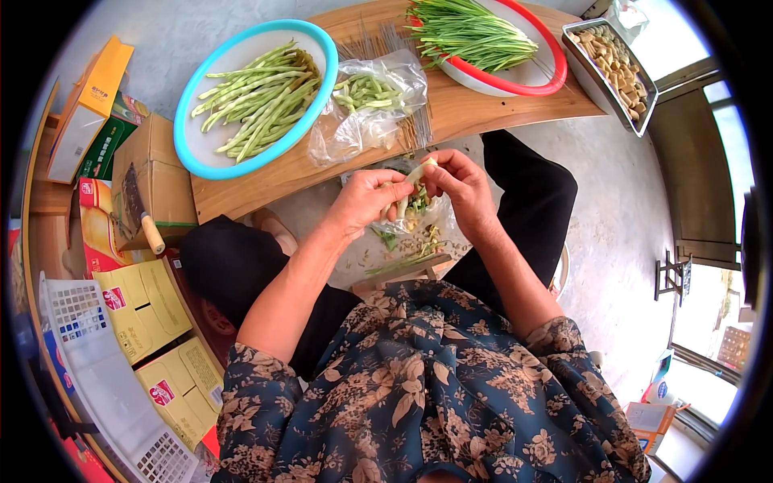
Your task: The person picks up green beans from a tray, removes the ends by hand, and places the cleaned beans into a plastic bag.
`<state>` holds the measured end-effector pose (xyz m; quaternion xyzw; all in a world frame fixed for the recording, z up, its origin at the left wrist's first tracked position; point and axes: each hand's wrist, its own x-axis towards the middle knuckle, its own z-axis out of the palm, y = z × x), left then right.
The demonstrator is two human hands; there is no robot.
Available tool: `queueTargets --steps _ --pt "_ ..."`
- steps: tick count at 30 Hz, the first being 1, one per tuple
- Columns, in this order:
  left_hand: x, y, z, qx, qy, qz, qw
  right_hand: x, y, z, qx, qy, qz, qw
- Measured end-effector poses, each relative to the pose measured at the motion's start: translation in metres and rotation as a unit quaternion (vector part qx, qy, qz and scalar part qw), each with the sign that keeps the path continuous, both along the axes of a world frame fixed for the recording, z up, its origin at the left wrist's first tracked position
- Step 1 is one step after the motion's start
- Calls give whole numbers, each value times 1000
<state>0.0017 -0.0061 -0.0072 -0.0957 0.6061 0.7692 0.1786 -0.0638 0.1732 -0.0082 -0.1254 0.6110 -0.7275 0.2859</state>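
A: Both hands are up over the lap. The left hand point(366, 200) has its fingers curled in around a pale green bean point(412, 183), and the right hand point(460, 187) pinches the bean's upper end between thumb and fingertips.

B: And the bean sits right between them, tilted, just in front of the wooden board point(451, 113)?

A: Yes, below the board's near edge, over a clear bag of scraps point(423, 221) on the lap. Bits of trimmings lie on the pale stone floor point(620, 201) between the knees.

B: What's on the board?

A: A white basin with a blue rim point(197, 153) holding long beans, a clear plastic bag point(366, 109) of cut pieces beside it, and a red-rimmed basin point(547, 76) of thin green stalks. A metal tray point(581, 68) of tan chunks stands at the right end.

B: The left side?

A: Cardboard boxes point(161, 181), with a knife point(138, 211) lying on one, and a white plastic crate point(105, 378) cut off by the rim. How the bean's lower end is gripped I can't make out; the fingers cover it.
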Motion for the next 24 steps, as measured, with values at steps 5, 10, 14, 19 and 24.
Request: queueTargets --steps 5,10,14,19,24 --pt "-2 -1 -1 119 -40 64 990 21 -5 -1 -93 10 -161 982" --pt "-6 -22 0 120 -34 108 986 13 10 4 -122 7 -155 980" --pt "-6 -7 2 129 -47 34 990 2 11 9 -57 -90 -63 992" --pt "-4 -4 8 97 -51 8 994 -3 1 12 44 -37 27 998" --pt "-8 -7 -6 168 -77 101 978 16 -6 16 174 208 -81 959"
